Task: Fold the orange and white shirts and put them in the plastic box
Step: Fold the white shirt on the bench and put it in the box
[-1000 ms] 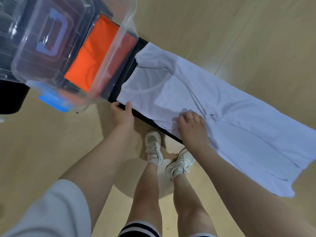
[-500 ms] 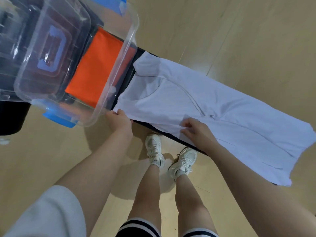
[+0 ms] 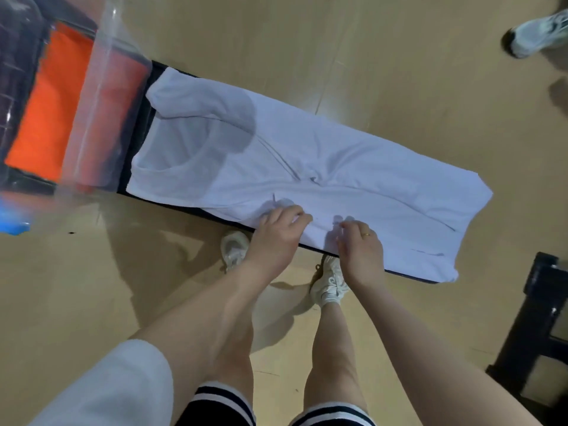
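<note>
Plastic box — blurred, edge-cropped

A long, narrow black bench stands on a tan wood-look floor. A white cotton shirt lies spread flat along it. A clear plastic box sits at its left end.

Even, fairly bright indoor light falls from above. A soft round shadow darkens the white shirt near its collar, and the legs cast faint shadows on the wooden floor. The clear plastic box at the left edge is smeared by motion blur, with pale glare on its wall. The wide lens bends lines near the edges; the whole picture is slightly soft.
</note>
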Motion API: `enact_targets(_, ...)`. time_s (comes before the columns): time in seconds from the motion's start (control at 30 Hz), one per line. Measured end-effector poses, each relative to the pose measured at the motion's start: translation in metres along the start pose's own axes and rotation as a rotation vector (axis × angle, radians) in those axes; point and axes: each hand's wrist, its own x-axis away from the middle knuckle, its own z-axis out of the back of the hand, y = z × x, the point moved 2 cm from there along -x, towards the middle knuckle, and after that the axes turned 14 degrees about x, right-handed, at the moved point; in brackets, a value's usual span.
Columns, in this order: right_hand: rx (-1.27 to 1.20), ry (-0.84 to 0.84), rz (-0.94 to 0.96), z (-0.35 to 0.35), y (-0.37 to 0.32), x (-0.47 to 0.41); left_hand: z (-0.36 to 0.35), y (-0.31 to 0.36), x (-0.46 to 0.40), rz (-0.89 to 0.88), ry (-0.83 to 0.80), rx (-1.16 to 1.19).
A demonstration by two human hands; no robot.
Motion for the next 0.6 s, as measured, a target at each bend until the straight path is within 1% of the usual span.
enact_targets(0.17,0.172,0.096,-0.049,-0.008,0.08,0.006,-0.033,0.023,-0.029,0.021,-0.134,-0.389)
enact_targets(0.23,0.206,0.095,-0.088,-0.01,0.111,0.007,-0.038,0.022,-0.036,0.069,-0.143,-0.461)
enact_targets(0.33,0.2,0.067,-0.172,-0.014,0.152,0.009,-0.037,0.02,-0.038,0.121,-0.087,-0.54)
enact_targets(0.43,0.164,0.049,-0.201,-0.014,0.185,0.011,-0.034,0.023,-0.037,0.088,0.005,-0.597)
enact_targets(0.5,0.061,-0.026,-0.181,-0.014,0.204,0.01,-0.034,0.026,-0.036,0.074,0.034,-0.613)
enact_targets(0.53,-0.089,-0.059,-0.168,-0.013,0.212,0.009,-0.035,0.027,-0.037,0.08,0.039,-0.598)
enact_targets(0.6,-0.507,-0.12,-0.209,-0.002,0.222,0.008,-0.034,0.03,-0.04,0.12,0.082,-0.592)
